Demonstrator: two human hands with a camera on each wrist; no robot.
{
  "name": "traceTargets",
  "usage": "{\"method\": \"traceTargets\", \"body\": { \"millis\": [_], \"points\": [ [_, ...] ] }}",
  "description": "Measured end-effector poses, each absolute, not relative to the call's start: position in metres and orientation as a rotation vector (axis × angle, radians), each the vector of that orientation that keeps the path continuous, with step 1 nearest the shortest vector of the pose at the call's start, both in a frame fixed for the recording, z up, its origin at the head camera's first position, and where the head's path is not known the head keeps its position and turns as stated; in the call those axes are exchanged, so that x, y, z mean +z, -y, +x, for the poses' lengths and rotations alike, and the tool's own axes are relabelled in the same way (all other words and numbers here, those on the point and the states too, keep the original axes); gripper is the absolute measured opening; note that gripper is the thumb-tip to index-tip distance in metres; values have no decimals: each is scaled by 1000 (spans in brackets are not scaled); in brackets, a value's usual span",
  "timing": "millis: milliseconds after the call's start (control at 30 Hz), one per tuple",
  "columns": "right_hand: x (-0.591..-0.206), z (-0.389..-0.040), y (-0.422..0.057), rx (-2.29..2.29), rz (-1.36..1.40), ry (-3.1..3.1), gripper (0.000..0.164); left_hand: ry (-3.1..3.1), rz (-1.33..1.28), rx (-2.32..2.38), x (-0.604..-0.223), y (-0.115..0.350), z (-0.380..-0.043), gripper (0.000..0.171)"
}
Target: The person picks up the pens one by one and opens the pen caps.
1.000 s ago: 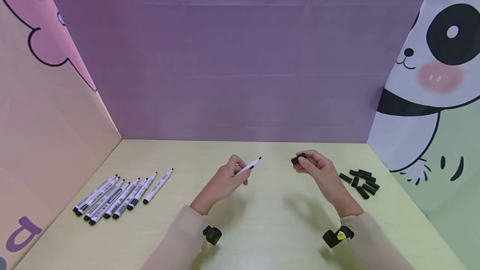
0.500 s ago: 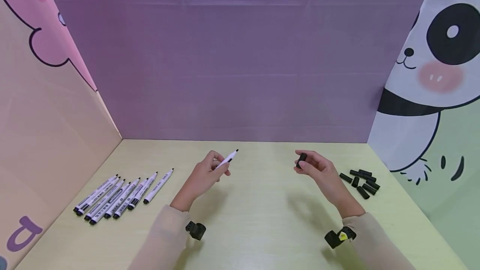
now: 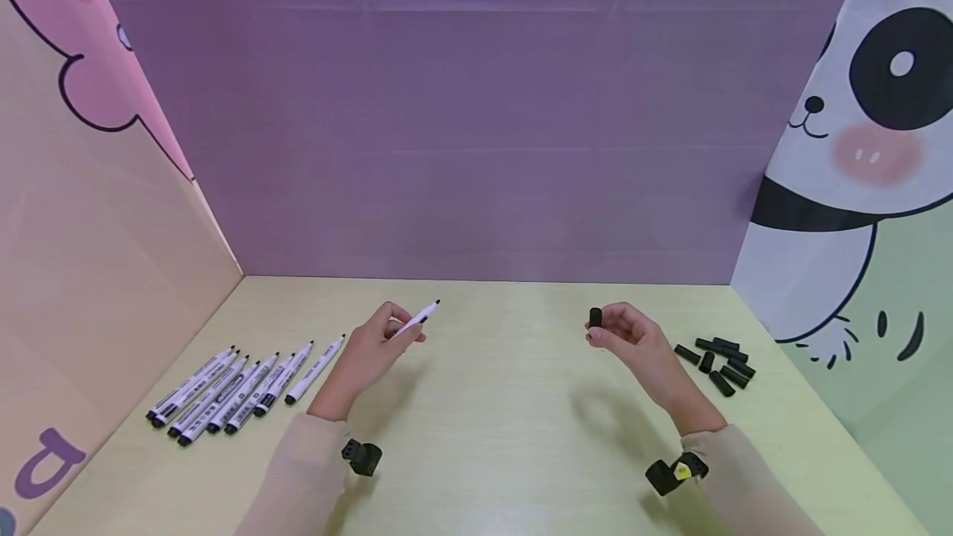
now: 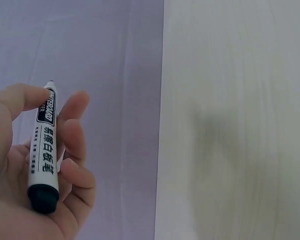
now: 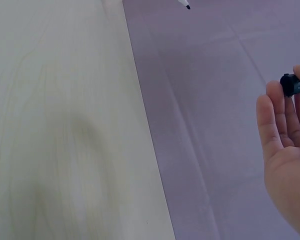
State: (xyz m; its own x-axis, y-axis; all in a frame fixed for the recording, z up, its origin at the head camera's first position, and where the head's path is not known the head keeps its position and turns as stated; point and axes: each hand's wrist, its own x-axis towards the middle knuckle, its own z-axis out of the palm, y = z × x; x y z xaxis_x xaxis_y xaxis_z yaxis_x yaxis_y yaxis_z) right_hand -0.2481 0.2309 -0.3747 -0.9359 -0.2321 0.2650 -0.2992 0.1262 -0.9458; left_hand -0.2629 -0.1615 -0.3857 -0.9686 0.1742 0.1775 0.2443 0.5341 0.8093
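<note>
My left hand point(image 3: 375, 351) pinches an uncapped whiteboard marker point(image 4: 44, 145) between thumb and fingers, its dark tip pointing up and away to the right. The marker has a white barrel with black print and a black end. To the right, my right hand point(image 3: 633, 346) holds a small black marker cap point(image 3: 595, 318) upright at its thumb and fingertips. In the right wrist view the same cap point(image 5: 293, 85) shows at the edge of the picture. Both hands are raised over the table, well apart from each other.
On the left of the table lies a row of several uncapped white markers point(image 3: 231, 391), the rightmost one point(image 3: 315, 369) slightly apart. Several loose black caps point(image 3: 720, 361) lie at the right, beyond my right wrist. A purple wall point(image 3: 484, 122) stands behind the table point(image 3: 491, 453).
My left hand has moved left with the marker, away from the right hand. My right hand stays nearly in place and has turned the cap from lying sideways to upright.
</note>
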Motion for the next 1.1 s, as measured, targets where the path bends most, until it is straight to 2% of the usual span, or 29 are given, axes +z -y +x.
{"method": "traceTargets", "body": {
  "millis": [667, 1100],
  "points": [
    [-380, -248, -242, 1946, 548, 2327, 33, 2706, -71, -1302, -406, 211, -267, 37],
    [-382, -248, -249, 1922, 512, 2354, 33, 2815, 29, -1179, -420, 234, -267, 33]
  ]
}}
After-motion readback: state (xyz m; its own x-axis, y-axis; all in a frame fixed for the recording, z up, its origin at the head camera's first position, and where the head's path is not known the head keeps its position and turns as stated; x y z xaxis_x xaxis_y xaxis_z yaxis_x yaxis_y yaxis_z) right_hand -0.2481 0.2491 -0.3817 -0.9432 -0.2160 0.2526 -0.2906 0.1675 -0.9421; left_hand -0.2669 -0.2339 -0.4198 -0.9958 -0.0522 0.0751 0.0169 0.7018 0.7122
